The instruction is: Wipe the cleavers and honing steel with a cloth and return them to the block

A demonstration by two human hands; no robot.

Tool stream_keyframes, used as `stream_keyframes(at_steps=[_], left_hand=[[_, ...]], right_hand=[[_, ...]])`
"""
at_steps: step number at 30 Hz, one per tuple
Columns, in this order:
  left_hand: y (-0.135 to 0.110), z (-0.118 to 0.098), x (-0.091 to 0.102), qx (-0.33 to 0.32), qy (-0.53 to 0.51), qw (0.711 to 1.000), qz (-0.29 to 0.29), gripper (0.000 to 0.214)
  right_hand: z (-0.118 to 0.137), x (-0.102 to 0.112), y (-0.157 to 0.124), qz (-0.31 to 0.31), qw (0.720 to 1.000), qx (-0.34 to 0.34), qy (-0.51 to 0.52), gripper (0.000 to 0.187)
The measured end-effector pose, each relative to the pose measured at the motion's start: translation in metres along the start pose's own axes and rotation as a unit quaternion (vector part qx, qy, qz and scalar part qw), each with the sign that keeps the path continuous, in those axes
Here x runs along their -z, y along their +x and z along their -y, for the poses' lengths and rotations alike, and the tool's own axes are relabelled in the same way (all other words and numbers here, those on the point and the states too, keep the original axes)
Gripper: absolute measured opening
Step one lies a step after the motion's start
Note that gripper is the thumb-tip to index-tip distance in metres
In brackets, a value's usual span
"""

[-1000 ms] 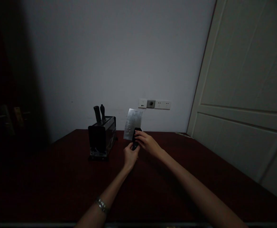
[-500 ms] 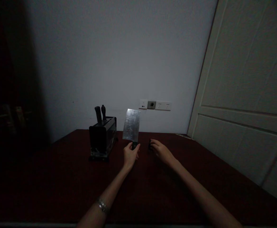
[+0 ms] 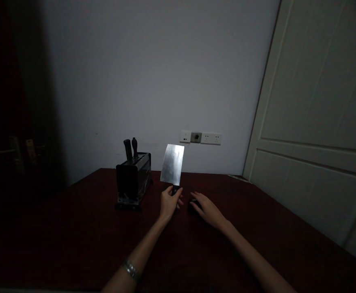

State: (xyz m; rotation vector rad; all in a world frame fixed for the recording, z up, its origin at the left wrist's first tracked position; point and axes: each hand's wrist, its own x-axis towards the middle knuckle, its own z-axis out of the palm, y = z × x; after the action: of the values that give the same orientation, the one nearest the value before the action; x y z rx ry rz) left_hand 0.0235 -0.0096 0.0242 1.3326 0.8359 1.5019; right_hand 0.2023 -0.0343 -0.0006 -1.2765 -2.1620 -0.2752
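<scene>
My left hand [image 3: 169,203] is wrapped round the black handle of a cleaver [image 3: 172,165]. The broad metal blade points up and leans slightly to the right, above the table. To the right, my right hand [image 3: 207,209] is low over the tabletop, fingers and thumb curved around a small black object [image 3: 194,202]. Most of that object is hidden, so its kind cannot be made out. A black knife block [image 3: 133,179] stands to the left of the cleaver, with two dark-handled tools [image 3: 131,149] upright in its top.
The dark red table [image 3: 83,236] reaches back to a pale wall. Sockets and switches [image 3: 200,137] are set in the wall just above it. A white panelled door [image 3: 312,162] borders the right side; a dark door with a handle [image 3: 30,150] is at the left.
My right hand has lowered toward the tabletop and come nearer to me with the small black object. The cleaver stays raised in my left hand, its blade now catching more light.
</scene>
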Motion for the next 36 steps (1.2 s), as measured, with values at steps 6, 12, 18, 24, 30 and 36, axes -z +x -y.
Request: stream_keyframes(at_steps=[6, 12, 18, 24, 30, 36], left_hand=[[0.007, -0.012, -0.001, 0.044, -0.058, 0.997, 0.006, 0.038], [0.022, -0.031, 0.000, 0.100, -0.133, 0.986, 0.009, 0.030], [0.028, -0.043, 0.002, 0.142, -0.162, 0.975, 0.056, 0.030], [0.020, -0.056, -0.002, 0.208, -0.191, 0.954, 0.105, 0.030], [0.018, -0.064, -0.007, 0.238, -0.208, 0.943, 0.110, 0.031], [0.018, -0.066, -0.007, 0.252, -0.188, 0.937, 0.150, 0.038]], right_hand=[[0.032, 0.024, 0.006, -0.102, 0.992, 0.074, 0.031, 0.053], [0.065, 0.041, 0.018, -0.115, 0.981, 0.156, 0.028, 0.064], [0.080, 0.044, 0.029, -0.087, 0.975, 0.206, -0.007, 0.063], [0.081, 0.043, 0.035, -0.088, 0.965, 0.240, -0.055, 0.055], [0.081, 0.043, 0.039, -0.159, 0.951, 0.254, -0.079, 0.046], [0.080, 0.046, 0.042, -0.169, 0.949, 0.254, -0.077, 0.044]])
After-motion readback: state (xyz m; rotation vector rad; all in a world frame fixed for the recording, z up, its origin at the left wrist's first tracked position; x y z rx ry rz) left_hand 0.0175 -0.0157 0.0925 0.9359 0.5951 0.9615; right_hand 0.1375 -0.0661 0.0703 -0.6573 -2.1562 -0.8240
